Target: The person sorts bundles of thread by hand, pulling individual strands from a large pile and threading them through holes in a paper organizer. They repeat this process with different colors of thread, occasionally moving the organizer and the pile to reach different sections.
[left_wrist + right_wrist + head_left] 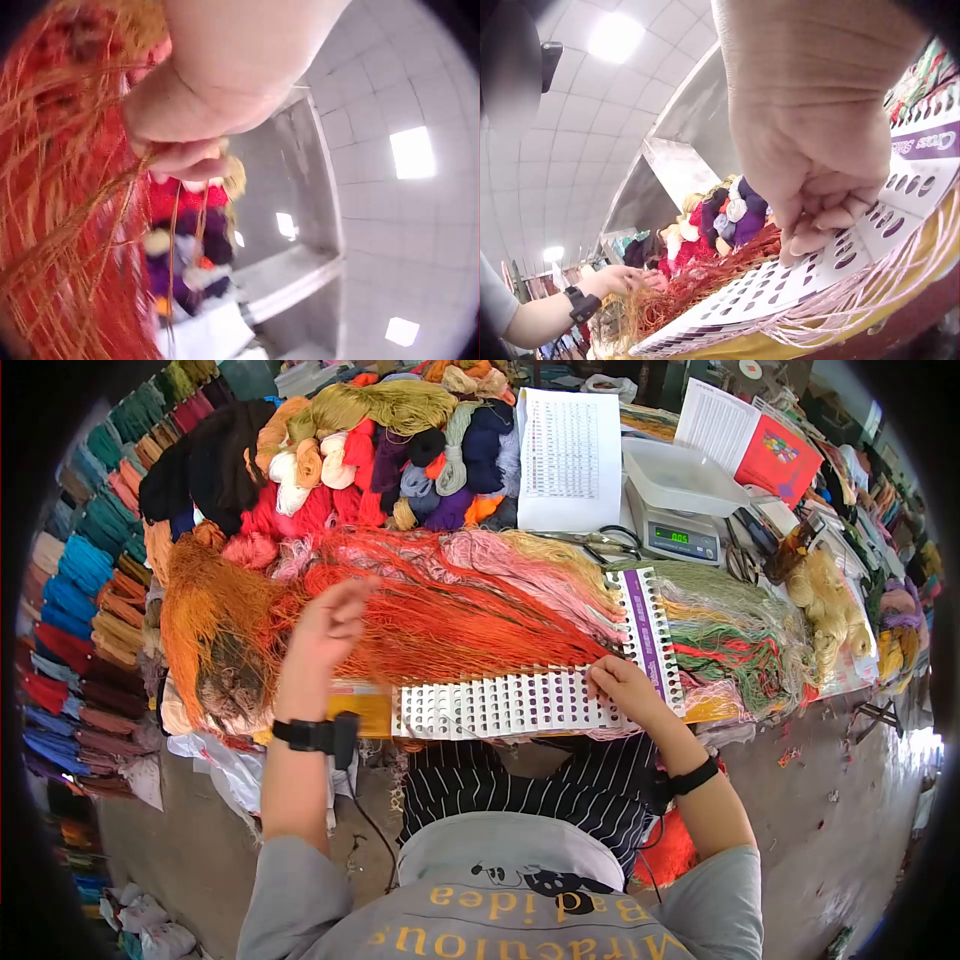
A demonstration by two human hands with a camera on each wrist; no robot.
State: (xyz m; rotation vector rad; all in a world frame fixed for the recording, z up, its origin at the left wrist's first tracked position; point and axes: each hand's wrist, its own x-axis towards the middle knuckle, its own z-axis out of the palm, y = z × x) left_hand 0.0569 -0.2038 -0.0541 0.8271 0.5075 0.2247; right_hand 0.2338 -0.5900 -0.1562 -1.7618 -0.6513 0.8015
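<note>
Long orange-red embroidery threads [450,630] lie across the table, reaching from the left to the row of white perforated thread cards [490,705]. My left hand [335,625], blurred in the head view, is raised over their left part. In the left wrist view, its curled fingers [195,161] pinch a few rust-orange strands, which trail from the fingertips. My right hand [625,685] is at the right end of the card row, thumb and fingertips gripping the upper edge. I cannot tell whether a thread also lies between those fingertips [810,240].
A purple-striped thread card [650,635] stands right of my right hand, with green and red threads beyond. Behind lie scissors [612,542], a digital scale [675,535], a printed sheet [570,460] and heaped yarn skeins [430,450]. A brown-orange thread bundle [215,610] hangs at left.
</note>
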